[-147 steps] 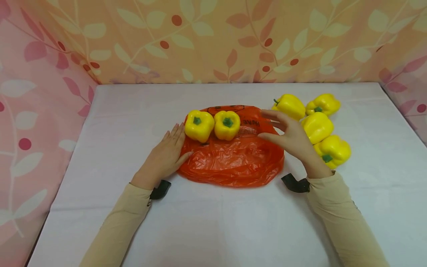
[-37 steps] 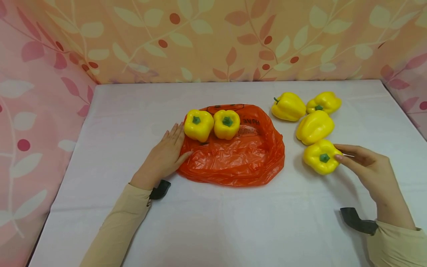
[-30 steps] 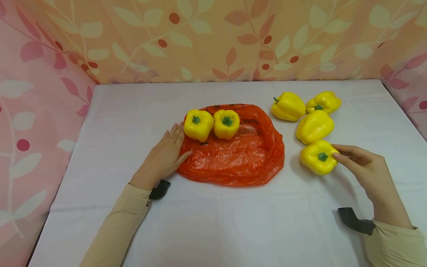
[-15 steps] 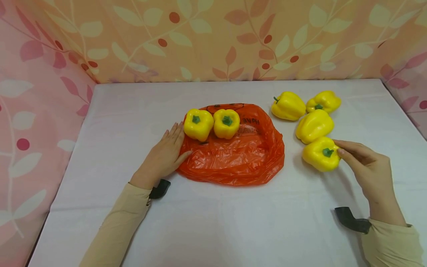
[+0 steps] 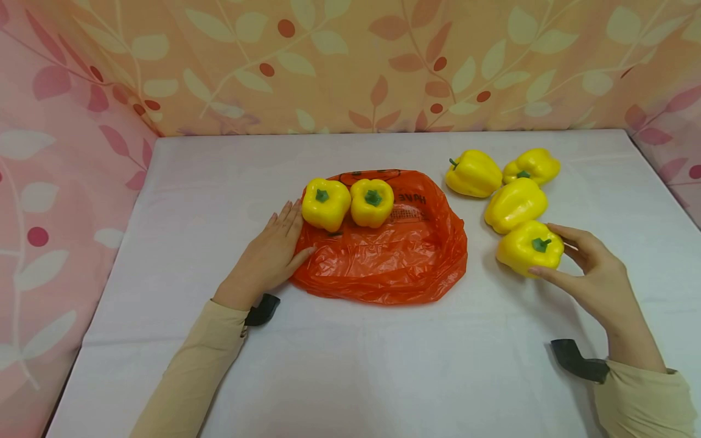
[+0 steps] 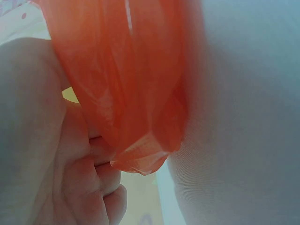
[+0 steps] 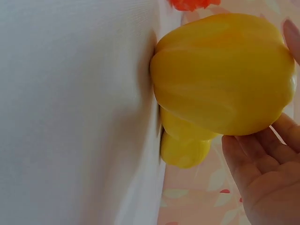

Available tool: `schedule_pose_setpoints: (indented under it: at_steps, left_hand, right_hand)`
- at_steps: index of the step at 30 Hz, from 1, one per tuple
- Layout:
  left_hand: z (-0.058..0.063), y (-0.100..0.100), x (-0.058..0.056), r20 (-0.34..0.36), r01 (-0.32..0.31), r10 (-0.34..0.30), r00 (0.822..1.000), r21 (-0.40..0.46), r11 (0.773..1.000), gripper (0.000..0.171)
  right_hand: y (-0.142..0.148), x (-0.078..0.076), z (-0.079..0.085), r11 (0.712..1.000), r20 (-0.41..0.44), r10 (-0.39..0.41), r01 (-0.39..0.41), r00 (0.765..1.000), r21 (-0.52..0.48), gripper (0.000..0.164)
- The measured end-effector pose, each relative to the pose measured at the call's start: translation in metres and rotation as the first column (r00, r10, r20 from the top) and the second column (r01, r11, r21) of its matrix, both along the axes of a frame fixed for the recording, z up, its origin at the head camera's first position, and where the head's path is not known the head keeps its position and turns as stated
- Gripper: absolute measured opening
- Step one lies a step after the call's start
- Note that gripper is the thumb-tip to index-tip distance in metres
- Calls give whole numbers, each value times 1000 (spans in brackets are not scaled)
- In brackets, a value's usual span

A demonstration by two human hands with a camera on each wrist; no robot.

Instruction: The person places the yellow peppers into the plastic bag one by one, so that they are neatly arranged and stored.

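Observation:
My right hand [image 5: 594, 274] holds a yellow bell pepper [image 5: 527, 246] at its right side, thumb at the near side and fingers at the far side. In the right wrist view this bell pepper [image 7: 225, 75] stands on the table, with fingertips [image 7: 234, 145] against it. My left hand [image 5: 268, 255] lies with straight fingers along the left edge of a red plastic bag [image 5: 378, 258]. Two more yellow bell peppers [image 5: 326, 205] sit side by side on the bag's upper left part, green stems up. In the left wrist view, the bag [image 6: 131, 79] hides part of the hand.
Three other yellow bell peppers [image 5: 516, 205] are grouped behind the held one, at the right. White cloth covers the table [image 5: 356, 359]. Floral curtains [image 5: 339, 67] stand behind it and at the sides. A black wrist mount [image 5: 577, 360] sticks out from the right sleeve.
My right hand has gone from over the bag to the nearest pepper on the right. That pepper has been turned and shifted slightly, and the thumb has slid to its near side. My left hand stays.

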State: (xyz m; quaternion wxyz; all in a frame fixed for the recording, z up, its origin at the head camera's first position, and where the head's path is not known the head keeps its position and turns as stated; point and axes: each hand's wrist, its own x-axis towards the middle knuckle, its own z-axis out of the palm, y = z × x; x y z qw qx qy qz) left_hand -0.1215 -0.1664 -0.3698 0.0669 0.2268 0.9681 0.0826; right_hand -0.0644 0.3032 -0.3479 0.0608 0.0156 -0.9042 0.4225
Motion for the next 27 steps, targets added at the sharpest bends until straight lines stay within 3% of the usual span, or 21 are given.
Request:
schedule_pose_setpoints:
  at_steps: [9,17,27]
  left_hand:
    - [0,0,0,-7,2,-2,1000,4,1000,77]
    - [0,0,1,-3,2,-1,1000,14,1000,77]
    - [0,0,2,-8,-3,3,1000,17,1000,77]
  right_hand:
    - [1,-1,0,999,35,-25,23,999,48,69]
    - [-1,0,0,1000,18,-9,8,1000,24,67]
    - [-14,-1,8,996,-133,77,-82,988,-31,68]
